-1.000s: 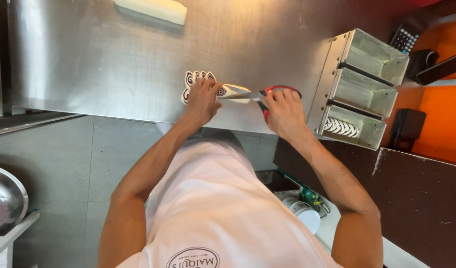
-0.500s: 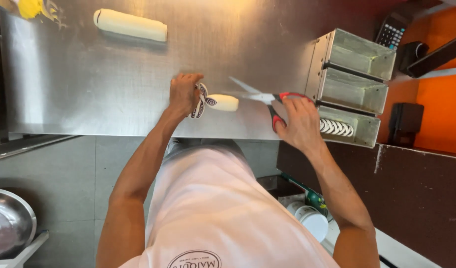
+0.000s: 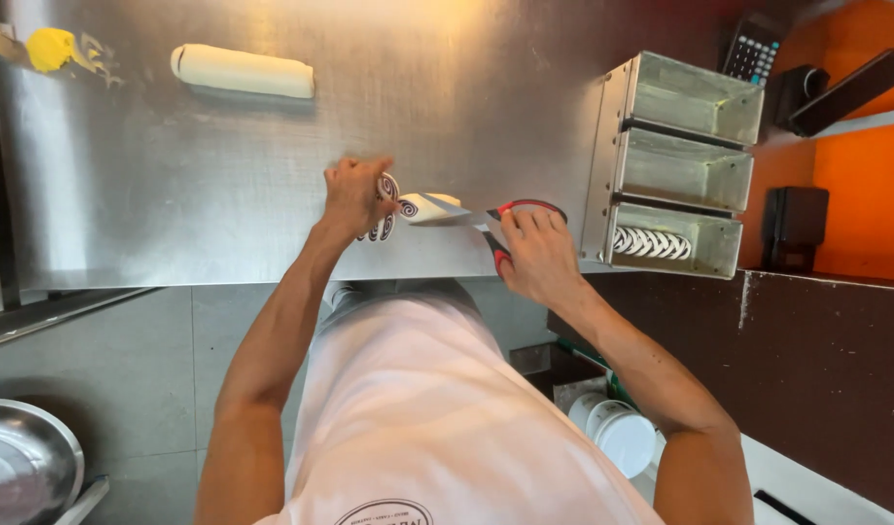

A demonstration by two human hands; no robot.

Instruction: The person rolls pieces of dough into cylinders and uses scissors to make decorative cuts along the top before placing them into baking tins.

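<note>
My left hand [image 3: 354,194] is closed on a few spiral-patterned dough slices [image 3: 385,209] standing on edge on the steel worktop [image 3: 466,87]. Just to their right lies the short end of a pale dough roll [image 3: 429,206], its cut face showing a dark swirl. My right hand [image 3: 534,255] grips a red-handled blade [image 3: 463,218] whose tip lies against that roll end. Both hands work near the worktop's front edge.
A whole pale dough log [image 3: 243,70] lies at the far left of the worktop, near a yellow smear [image 3: 53,47]. Three joined metal loaf tins [image 3: 682,165] stand at the right; the nearest tin holds several spiral slices [image 3: 651,241]. A steel bowl [image 3: 24,467] sits low left.
My left hand has drawn the cut slices a little to the left, away from the roll end. The right hand with the blade has stayed beside the roll. The view has tilted, showing more worktop.
</note>
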